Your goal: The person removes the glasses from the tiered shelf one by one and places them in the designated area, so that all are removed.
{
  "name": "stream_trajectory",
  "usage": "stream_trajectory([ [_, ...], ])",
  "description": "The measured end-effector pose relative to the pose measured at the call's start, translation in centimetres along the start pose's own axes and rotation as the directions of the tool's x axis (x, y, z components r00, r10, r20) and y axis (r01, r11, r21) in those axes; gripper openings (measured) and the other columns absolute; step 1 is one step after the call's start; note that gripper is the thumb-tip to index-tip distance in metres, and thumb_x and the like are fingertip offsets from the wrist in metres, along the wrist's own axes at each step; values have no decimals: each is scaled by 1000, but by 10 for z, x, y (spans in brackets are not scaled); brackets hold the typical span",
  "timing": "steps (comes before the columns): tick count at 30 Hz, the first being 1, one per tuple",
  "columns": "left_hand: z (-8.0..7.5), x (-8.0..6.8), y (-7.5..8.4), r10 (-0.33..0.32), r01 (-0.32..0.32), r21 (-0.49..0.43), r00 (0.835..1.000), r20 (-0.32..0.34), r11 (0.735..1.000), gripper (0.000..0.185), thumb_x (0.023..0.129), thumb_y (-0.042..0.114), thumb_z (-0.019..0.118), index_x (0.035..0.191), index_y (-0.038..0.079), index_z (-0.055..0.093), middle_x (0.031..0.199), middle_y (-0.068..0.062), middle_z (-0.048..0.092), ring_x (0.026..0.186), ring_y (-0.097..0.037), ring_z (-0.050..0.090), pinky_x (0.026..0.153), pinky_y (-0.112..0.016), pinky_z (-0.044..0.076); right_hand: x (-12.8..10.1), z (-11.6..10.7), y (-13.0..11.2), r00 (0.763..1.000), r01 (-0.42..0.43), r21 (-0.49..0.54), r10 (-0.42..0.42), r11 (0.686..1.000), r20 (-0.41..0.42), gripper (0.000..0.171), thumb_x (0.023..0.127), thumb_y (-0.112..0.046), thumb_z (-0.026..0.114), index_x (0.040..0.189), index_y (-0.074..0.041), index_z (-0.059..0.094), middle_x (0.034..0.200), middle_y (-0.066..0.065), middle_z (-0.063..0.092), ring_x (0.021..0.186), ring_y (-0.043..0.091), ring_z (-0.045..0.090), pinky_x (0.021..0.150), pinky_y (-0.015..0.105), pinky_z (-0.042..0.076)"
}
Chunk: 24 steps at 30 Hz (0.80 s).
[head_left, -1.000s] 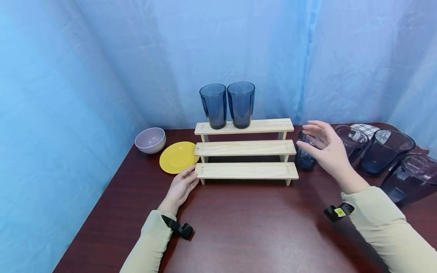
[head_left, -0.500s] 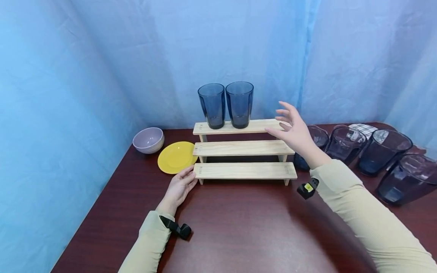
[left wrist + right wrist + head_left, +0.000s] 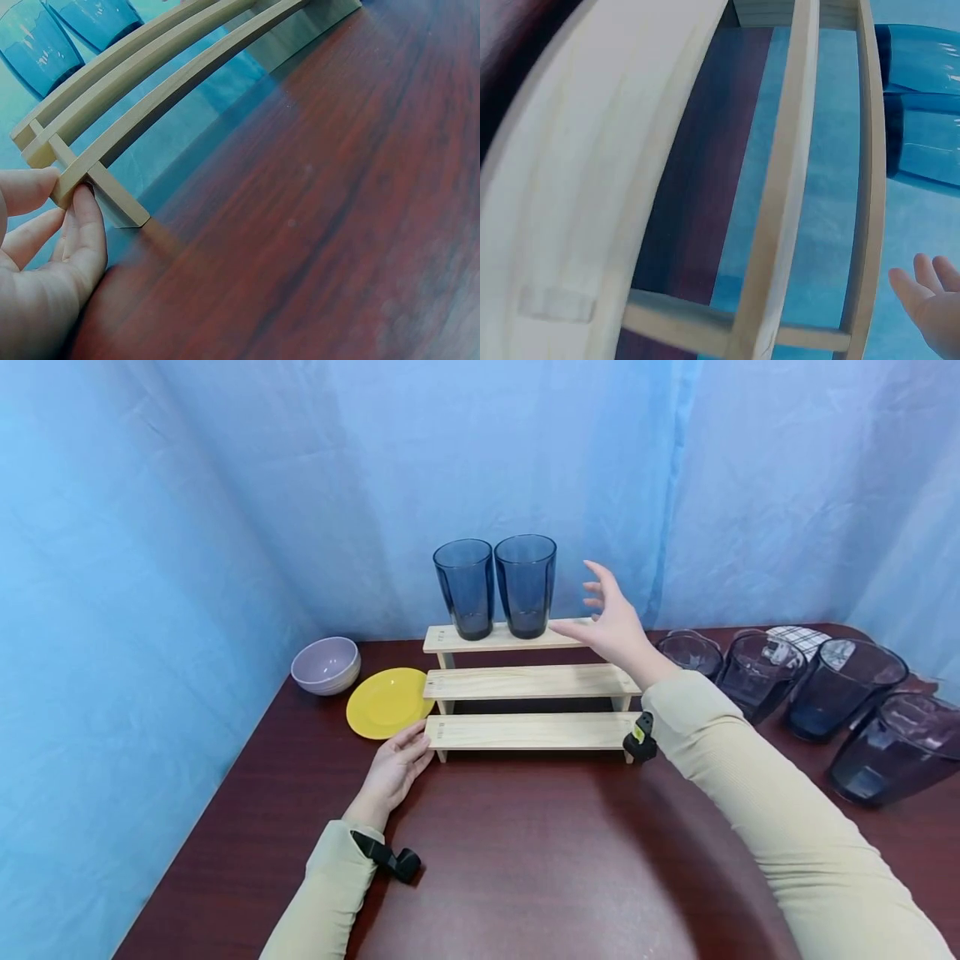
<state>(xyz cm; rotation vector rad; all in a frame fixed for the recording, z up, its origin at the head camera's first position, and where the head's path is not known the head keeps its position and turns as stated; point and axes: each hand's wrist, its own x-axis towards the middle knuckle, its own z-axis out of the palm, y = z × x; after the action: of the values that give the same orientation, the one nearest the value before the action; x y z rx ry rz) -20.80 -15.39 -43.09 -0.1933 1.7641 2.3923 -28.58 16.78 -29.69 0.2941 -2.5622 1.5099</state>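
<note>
A three-tier wooden shelf [image 3: 525, 732] stands mid-table. My left hand [image 3: 393, 773] pinches the left end of its lowest board, thumb on top and fingers underneath in the left wrist view. Two blue-tinted drinking glasses [image 3: 525, 589] stand upright side by side on the left half of the top board. My right hand [image 3: 617, 625] is raised over the right end of the top board, fingers spread and holding nothing. Its thumb tip points at the base of the right-hand glass. In the right wrist view, the two glasses [image 3: 930, 142] appear apart from the fingers [image 3: 911, 289].
Several more tinted glasses [image 3: 847, 685] stand on the table at the right, beyond my right forearm. Behind them is a white checked item [image 3: 799, 638]. Left of the shelf are a yellow plate [image 3: 386, 703] and a lilac bowl [image 3: 326, 666]. Blue curtains enclose the back and left.
My right hand has moved left and upward, from beside the glasses on the right to the top board near the two standing glasses. The left hand stays on the shelf.
</note>
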Motion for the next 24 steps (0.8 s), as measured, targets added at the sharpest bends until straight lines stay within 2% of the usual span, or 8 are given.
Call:
stream_trajectory([
  [15, -2, -1, -2, -5, 5, -1, 1000, -11, 1000, 48, 98, -1, 44, 145, -1, 33, 131, -13, 42, 90, -1, 60, 80, -17, 49, 16, 20, -17, 1000, -5, 51, 5, 999, -9, 106, 76, -36, 79, 152, -34, 4, 151, 12, 30, 136, 32, 35, 104, 51, 37],
  [24, 1, 0, -1, 3, -3, 4, 1000, 2, 1000, 48, 98, 1, 45, 145, -1, 33, 134, -15, 41, 92, -1, 60, 81, -17, 49, 25, 23, -31, 1000, 20, -24, -20, 1000, -13, 107, 77, -29, 79, 151, -35, 1, 152, 12, 28, 136, 31, 35, 104, 51, 36],
])
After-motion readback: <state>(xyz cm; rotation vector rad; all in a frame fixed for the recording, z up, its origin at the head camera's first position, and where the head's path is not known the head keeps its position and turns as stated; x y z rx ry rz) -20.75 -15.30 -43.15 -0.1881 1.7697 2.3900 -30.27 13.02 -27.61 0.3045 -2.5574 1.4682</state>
